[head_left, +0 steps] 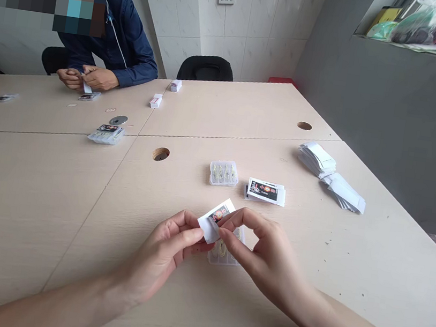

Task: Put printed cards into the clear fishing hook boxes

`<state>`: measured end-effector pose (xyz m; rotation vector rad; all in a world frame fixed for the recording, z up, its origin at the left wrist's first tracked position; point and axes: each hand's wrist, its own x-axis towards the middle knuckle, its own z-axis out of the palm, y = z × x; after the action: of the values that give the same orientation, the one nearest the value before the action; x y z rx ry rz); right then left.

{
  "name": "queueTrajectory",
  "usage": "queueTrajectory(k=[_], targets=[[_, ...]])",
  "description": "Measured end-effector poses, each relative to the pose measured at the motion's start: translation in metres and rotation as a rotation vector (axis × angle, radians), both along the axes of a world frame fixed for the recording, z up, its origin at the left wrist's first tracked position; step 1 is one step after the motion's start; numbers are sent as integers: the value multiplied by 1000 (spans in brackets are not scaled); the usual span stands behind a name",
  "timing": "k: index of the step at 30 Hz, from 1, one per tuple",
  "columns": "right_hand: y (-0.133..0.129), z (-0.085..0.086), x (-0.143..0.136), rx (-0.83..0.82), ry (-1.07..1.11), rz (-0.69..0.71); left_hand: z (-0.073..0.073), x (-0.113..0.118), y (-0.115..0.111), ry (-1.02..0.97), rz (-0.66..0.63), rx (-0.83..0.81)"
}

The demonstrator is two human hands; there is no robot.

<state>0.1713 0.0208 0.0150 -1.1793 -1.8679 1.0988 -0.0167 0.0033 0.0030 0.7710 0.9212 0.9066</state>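
Note:
Between my hands is a small white label point(206, 222) with a black, red and white print. My left hand point(176, 244) pinches its left side between thumb and fingers. The fingers of my right hand point(259, 242) are closed on its right edge, where a lower corner looks folded or lifted. Just beneath, a clear plastic box point(224, 259) with yellowish loops inside lies on the table, partly hidden by my hands. A second clear box point(223, 174) sits farther back. Beside that one is a small pile of printed labels point(266, 191).
White paper slips point(316, 158) lie in fanned piles at the right. Across the table point(57, 179), a co-worker in a blue jacket point(132, 38) handles a small item. Stacked clear boxes point(107, 135), a grey disc point(118, 120) and a cable hole point(161, 154) are left of centre.

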Motion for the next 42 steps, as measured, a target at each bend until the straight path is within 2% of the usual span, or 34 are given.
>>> queueTrajectory(k=[8,12,25,30,42], targets=[[-2,3,-1,83,-58,6,3,0,0,-5,-21,31],[-2,2,-2,119,-58,0,3,1,0,53,-35,41],[-3,1,-2,113,-26,20,-2,-1,-1,65,57,4],[-4,-4,-3,119,-24,6,-2,-2,0,98,48,17],[-5,-4,-3,94,1,-15,0,-1,-2,14,48,36]])
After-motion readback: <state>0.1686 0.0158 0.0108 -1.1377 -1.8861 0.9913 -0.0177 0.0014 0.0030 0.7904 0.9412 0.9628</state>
